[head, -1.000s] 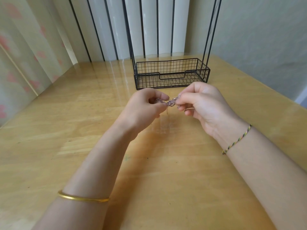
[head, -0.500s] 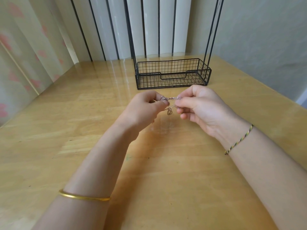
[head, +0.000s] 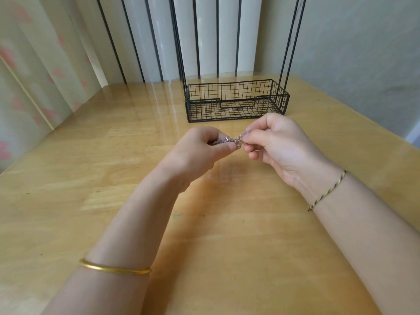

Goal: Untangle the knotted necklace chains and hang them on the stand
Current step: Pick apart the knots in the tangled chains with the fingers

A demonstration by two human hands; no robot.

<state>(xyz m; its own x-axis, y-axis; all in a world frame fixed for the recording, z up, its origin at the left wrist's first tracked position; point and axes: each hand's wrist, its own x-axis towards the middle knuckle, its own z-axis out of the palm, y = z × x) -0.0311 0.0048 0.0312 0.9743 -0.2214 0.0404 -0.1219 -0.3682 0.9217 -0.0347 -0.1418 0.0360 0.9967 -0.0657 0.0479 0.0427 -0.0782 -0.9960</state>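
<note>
Chains (head: pixel 234 140) bunched in a knot, held above the table (head: pixel 113 178) between both hands. Left hand (head: pixel 197 151) pinches one end with thumb and forefinger; right hand (head: pixel 279 146) pinches the other likewise. Black wire stand (head: pixel 236 101) sits just beyond the hands, basket base on the table.

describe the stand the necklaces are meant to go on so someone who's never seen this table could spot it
On the wooden table, look to the far edge near the white vertical blinds. The stand sits there, beyond the left hand and right hand holding the knotted necklace chains. It is the only black wire item: a shallow mesh basket base with thin upright rods rising out of view.
</note>
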